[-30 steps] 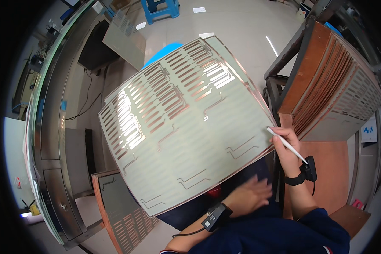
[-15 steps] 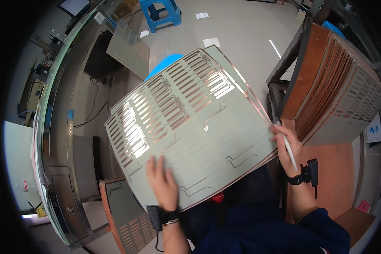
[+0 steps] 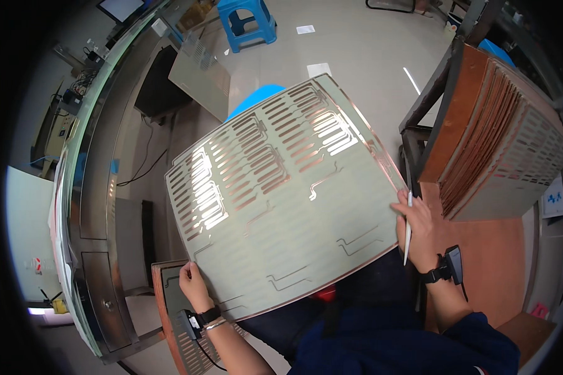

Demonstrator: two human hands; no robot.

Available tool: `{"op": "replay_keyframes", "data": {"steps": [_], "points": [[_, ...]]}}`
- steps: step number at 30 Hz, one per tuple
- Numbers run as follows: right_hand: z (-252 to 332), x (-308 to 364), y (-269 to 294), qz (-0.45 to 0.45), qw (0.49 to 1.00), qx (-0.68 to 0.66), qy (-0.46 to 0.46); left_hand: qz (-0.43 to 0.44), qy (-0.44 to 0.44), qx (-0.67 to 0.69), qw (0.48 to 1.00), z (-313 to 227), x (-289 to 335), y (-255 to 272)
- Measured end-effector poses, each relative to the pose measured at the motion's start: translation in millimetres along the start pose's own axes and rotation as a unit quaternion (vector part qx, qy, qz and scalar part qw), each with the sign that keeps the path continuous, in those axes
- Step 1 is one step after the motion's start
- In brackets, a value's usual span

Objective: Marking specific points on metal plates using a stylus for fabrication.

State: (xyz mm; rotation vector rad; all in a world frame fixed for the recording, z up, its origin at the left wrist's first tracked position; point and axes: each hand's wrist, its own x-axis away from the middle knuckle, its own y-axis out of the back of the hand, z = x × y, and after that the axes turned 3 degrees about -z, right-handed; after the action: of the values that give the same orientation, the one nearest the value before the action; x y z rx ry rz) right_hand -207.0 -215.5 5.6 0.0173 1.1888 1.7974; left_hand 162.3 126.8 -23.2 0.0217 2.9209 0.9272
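A large pale grey-green circuit board panel (image 3: 294,225) with copper slots and traces lies tilted across my lap. A narrow strip along its right side suggests another sheet beneath it. At its lower left edge, my left hand (image 3: 197,289) is closed, with curled fingers gripping the rim. My right hand (image 3: 417,231) closes at the right edge, thumb and fingers by the rim. It also holds a slim white pen-like tool (image 3: 408,234), pointing down toward me. The fingers under the panel are hidden on both sides.
On the right, a rack holds a stack of similar panels (image 3: 507,131) behind a brown board (image 3: 460,112). More panels lean at lower left (image 3: 175,294) and near the desk (image 3: 200,81). A metal desk (image 3: 97,219) runs along the left. A blue stool (image 3: 247,25) stands ahead.
My left hand has moved from the panel's face to its left edge and closed there. The sheets at the far edge now line up more closely. My right hand's pen has swung more upright.
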Motion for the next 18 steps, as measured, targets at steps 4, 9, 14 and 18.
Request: {"op": "replay_keyframes", "data": {"steps": [4, 9, 14, 18], "points": [[5, 13, 13, 0.023, 0.999, 0.029, 0.017, -0.036, 0.041, 0.019, 0.998, -2, 1, 0], [15, 4, 30, 0.049, 0.997, -0.053, 0.007, -0.057, -0.031, -0.042, 0.997, 25, 1, 30], [14, -8, 12, 0.028, 0.993, -0.106, 0.049, -0.140, -0.196, -0.214, 0.947, 8, 20, 20], [8, -2, 1, 0.020, 0.993, -0.109, 0.049, -0.058, -0.288, -0.262, 0.919, -35, 47, -7]]}}
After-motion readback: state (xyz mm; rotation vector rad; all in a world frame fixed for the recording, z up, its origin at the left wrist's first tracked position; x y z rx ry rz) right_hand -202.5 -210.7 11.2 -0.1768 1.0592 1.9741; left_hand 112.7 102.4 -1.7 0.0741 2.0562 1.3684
